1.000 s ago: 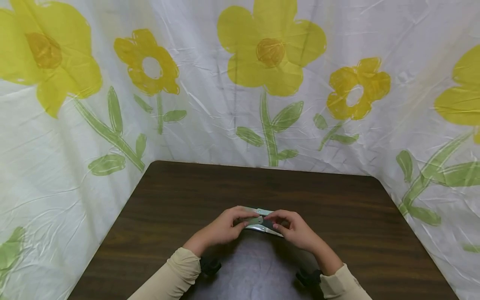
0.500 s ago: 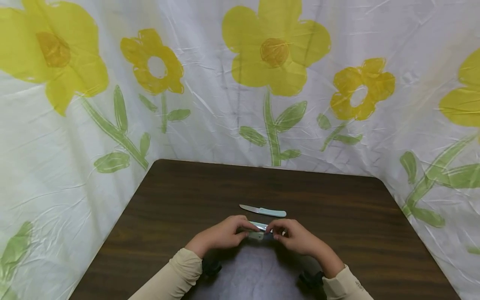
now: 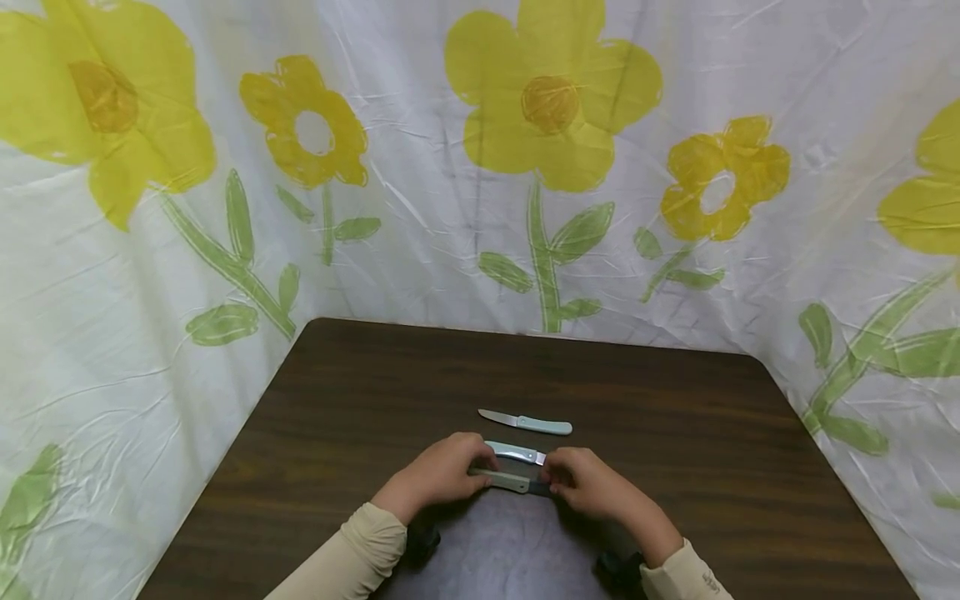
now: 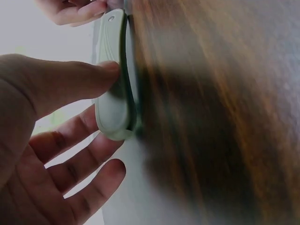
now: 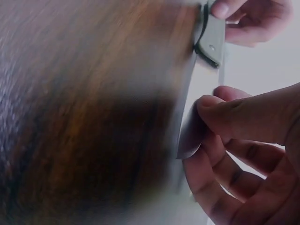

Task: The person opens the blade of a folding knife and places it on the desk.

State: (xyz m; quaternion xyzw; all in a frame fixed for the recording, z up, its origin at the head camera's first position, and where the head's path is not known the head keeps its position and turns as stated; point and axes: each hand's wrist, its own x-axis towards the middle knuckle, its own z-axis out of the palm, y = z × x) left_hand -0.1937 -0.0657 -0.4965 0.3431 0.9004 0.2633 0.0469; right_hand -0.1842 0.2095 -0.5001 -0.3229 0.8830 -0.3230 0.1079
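Note:
Between both hands lies an unfolded pocket knife with a pale green handle. My left hand holds the handle, its thumb laid along the flat side in the left wrist view. The right hand pinches the blade near its tip between thumb and fingers. Close beyond them, a second knife with a light blue handle shows a short stretch of blade towards the right; the left fingers cover its handle's end. Further back rests a third knife with a mint handle, its blade pointing left.
All this takes place over a dark wood-grain table with rounded back corners. A white curtain printed with yellow flowers hangs around its back and sides.
Both hands have come nearer the body with the held knife. The two other knives, earlier partly behind the hands and that knife, show more fully.

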